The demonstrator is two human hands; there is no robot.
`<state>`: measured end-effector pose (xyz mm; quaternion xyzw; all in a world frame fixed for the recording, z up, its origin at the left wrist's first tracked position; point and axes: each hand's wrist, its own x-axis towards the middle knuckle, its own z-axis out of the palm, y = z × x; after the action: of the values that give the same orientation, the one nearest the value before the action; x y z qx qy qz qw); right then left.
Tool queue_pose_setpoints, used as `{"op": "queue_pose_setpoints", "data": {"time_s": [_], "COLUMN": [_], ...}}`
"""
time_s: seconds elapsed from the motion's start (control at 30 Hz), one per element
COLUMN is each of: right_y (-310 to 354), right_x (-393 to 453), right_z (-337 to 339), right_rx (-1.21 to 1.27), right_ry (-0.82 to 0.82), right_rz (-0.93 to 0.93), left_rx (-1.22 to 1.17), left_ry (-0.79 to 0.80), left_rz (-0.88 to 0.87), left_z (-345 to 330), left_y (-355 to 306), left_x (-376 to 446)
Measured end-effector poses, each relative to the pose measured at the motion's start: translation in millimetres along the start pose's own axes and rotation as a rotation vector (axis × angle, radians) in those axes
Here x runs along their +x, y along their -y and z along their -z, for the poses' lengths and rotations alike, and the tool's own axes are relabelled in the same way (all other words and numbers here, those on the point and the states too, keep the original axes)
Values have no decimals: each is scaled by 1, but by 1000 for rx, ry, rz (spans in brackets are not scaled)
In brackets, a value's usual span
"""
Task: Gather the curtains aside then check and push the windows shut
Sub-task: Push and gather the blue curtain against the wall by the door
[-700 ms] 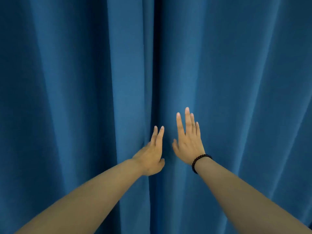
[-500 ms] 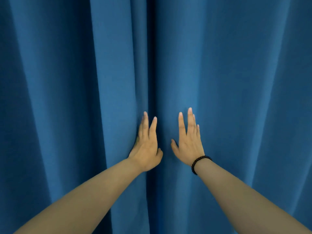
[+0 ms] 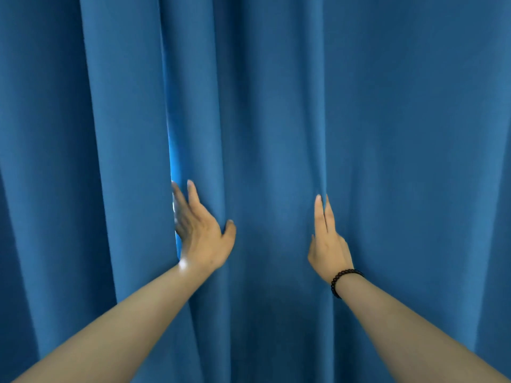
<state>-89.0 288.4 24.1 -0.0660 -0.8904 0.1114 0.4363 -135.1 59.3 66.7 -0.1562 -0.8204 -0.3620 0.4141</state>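
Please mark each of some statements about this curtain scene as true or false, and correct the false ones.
1. A bright slit of light shows beside the left hand. True.
2. The window is fully in view. False: the blue curtains cover nearly everything; only a narrow bright gap shows.
3. A dark beaded bracelet sits on the right wrist. True.
4. The right hand is a closed fist. False: its fingers are straight, against a curtain fold.
5. The left hand has a tight grip on a cord. False: no cord shows; its straight fingers reach into the gap.
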Motion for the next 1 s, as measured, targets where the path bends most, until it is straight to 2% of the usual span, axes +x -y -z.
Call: {"op": "queue_pose_setpoints", "data": {"time_s": [0.13, 0.27, 0.4, 0.53, 0.63, 0.7, 0.83, 0.93, 1.0], "right_y": [-11, -14, -14, -14, -15, -18, -23, -25, -29], "right_x": [11, 11, 9, 9, 10, 10, 10, 15, 17], "right_z": [1, 13, 21, 23, 19, 16, 10, 4, 3], "right_rx": [1, 131, 231, 251, 205, 137, 82, 14, -43], "right_ry": [38, 113, 206, 269, 247, 201, 77, -63, -158], "right_rz": [-9, 35, 77, 57, 42, 22, 30, 62, 25], "left_rx": [-116, -313, -401, -447, -455, -529, -737, -586, -535], "left_ry": [112, 248, 400, 419, 405, 385, 323, 160, 224], "left_rz": [8, -126, -288, -466, -518, -479, -255, -45, 181], "left_z": [-13, -39, -56, -71, -86, -96, -114, -128, -132], "left_y": [5, -5, -19, -22, -18, -17, -25, -32, -35], "left_x": [1, -11, -19, -6, 9, 14, 21, 39, 53]}}
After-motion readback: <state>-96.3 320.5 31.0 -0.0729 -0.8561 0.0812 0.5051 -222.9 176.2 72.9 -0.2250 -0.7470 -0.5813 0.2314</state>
